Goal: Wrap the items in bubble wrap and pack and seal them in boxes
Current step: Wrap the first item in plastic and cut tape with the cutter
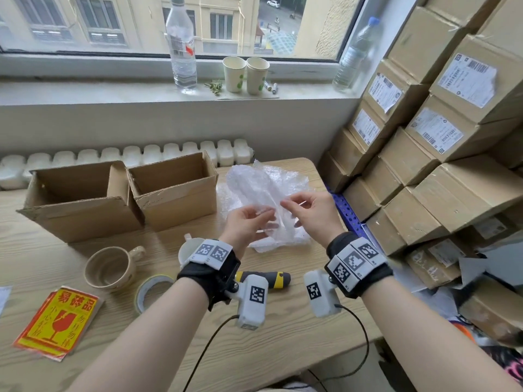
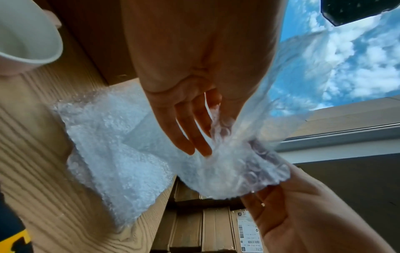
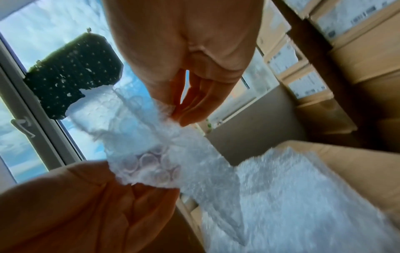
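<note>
Two open cardboard boxes stand side by side on the table (image 1: 42, 258), the left box (image 1: 82, 199) and the right box (image 1: 175, 190) touching; what shows of their insides holds nothing. In front of them a beige mug (image 1: 111, 267) and a white cup (image 1: 188, 250) stand upright, both seemingly hollow. Both hands work above a loose heap of bubble wrap (image 1: 263, 190) at the table's right end. The left hand (image 1: 246, 224) pinches one edge of a raised sheet, fingers (image 2: 190, 130) fairly straight behind it; the right hand (image 1: 308, 213) pinches the facing edge between thumb and fingertips. The heap runs up to the table's right edge, where stacked sealed cartons (image 1: 441, 171) crowd close. Near the front edge lie a tape roll (image 1: 150, 290), a yellow-grey tool (image 1: 268, 278) and red fragile stickers (image 1: 59, 321); bare table lies between them.
</note>
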A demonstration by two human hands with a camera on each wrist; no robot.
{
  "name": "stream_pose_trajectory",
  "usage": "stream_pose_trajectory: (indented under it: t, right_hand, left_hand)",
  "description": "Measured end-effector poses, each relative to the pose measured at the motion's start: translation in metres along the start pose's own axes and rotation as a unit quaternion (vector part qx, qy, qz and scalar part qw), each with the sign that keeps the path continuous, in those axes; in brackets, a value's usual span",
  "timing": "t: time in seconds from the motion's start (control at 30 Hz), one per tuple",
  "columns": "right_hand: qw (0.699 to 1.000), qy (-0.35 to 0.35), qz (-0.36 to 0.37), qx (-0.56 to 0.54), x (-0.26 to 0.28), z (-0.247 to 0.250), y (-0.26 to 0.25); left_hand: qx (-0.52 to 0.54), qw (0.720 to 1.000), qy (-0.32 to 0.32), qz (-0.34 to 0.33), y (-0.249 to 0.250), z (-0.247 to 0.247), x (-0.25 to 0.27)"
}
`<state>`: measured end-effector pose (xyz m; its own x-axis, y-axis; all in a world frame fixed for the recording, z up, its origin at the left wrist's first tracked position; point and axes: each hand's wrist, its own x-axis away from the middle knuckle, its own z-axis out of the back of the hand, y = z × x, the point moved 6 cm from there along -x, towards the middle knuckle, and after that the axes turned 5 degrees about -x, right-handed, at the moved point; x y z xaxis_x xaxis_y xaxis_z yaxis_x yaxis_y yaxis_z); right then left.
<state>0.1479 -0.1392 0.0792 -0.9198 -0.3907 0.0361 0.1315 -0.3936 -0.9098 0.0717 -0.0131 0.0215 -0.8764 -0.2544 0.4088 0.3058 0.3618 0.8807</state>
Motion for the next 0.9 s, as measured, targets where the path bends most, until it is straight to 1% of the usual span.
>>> stream_pose_trajectory:
  t: [0.07, 0.1, 0.17, 0.3, 0.43, 0.47, 0.5, 0.53, 0.57, 0.6, 0.63, 0.67, 0.73, 0.77, 0.8, 0.9]
  right_hand:
    - [0.996, 0.060, 0.040, 0.048, -0.001, 0.018, -0.010]
    - [0.993, 0.079, 0.060, 0.069, -0.001, 0.023, -0.016]
    - [0.989, 0.089, 0.076, 0.093, 0.001, 0.025, -0.022]
    - [0.987, 0.047, 0.046, 0.144, 0.003, -0.004, -0.007]
    - [0.986, -0.009, -0.008, 0.169, 0.002, -0.048, 0.026]
    - [0.985, -0.018, -0.020, 0.169, 0.001, -0.057, 0.032]
    - [0.985, -0.027, -0.030, 0.168, 0.000, -0.065, 0.037]
    - [0.985, -0.035, -0.038, 0.168, -0.001, -0.072, 0.041]
    - [0.984, -0.041, -0.042, 0.167, -0.002, -0.078, 0.045]
    - [0.984, -0.047, -0.044, 0.167, -0.003, -0.083, 0.047]
    - [0.984, -0.050, -0.044, 0.167, -0.004, -0.086, 0.049]
    - [0.983, -0.053, -0.045, 0.167, -0.006, -0.089, 0.050]
    - [0.983, -0.059, -0.047, 0.168, -0.009, -0.093, 0.052]
    - [0.983, -0.062, -0.049, 0.169, -0.009, -0.095, 0.053]
    - [0.982, -0.065, -0.052, 0.172, -0.011, -0.097, 0.056]
    - [0.977, -0.077, -0.067, 0.185, -0.012, -0.104, 0.062]
  left_hand:
    - [0.008, 1.000, 0.017, -0.001, 0.000, -0.002, -0.002]
    - [0.012, 1.000, 0.027, 0.001, -0.003, 0.000, -0.002]
    - [0.017, 0.998, 0.053, 0.012, -0.012, 0.009, -0.002]
    - [0.007, 0.991, 0.120, 0.062, -0.048, 0.046, 0.001]
    - [-0.021, 0.986, 0.143, 0.088, -0.071, 0.090, 0.014]
    - [-0.027, 0.983, 0.160, 0.085, -0.075, 0.104, 0.018]
    - [-0.050, 0.978, 0.190, 0.072, -0.077, 0.119, 0.022]
    - [-0.105, 0.966, 0.228, 0.053, -0.080, 0.137, 0.024]
    - [-0.185, 0.947, 0.258, 0.036, -0.082, 0.152, 0.025]
    - [-0.273, 0.923, 0.269, 0.025, -0.082, 0.162, 0.026]
    - [-0.351, 0.899, 0.261, 0.013, -0.084, 0.167, 0.025]
    - [-0.411, 0.880, 0.237, 0.000, -0.086, 0.168, 0.022]
    - [-0.489, 0.854, 0.174, -0.021, -0.090, 0.162, 0.014]
    - [-0.513, 0.845, 0.149, -0.014, -0.093, 0.160, 0.010]
    - [-0.533, 0.837, 0.127, 0.008, -0.096, 0.158, 0.005]
    - [-0.597, 0.799, 0.061, 0.050, -0.098, 0.157, -0.009]
